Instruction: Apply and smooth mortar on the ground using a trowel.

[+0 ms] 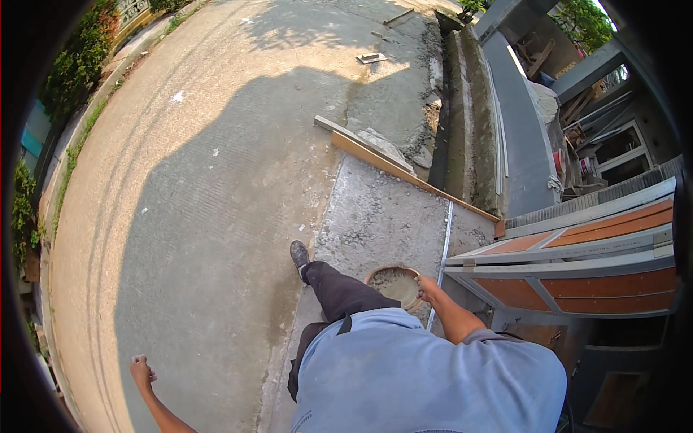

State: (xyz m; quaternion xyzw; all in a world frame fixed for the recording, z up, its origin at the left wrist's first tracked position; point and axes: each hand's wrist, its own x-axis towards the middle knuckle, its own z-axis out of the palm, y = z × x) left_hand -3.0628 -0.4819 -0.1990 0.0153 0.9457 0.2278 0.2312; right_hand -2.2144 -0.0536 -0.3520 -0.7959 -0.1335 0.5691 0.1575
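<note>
My right hand (426,289) grips the rim of a round tub (393,285) of wet grey mortar, carried low beside my right thigh. My left hand (143,372) hangs out to the left with its fingers curled; whether anything is inside them I cannot tell. My shoe (299,256) is at the edge of a rough concrete strip (368,209). A long metal edge (446,242) runs along the strip's right side, and a wooden board (404,169) lies across its far end.
A paved road (180,231) spans the left. Ahead are a trowel-like tool (372,58) and a drainage channel (458,115). At right stand orange-panelled metal gate sections (606,281), with stored materials (581,159) behind. Plants (76,50) line the far left.
</note>
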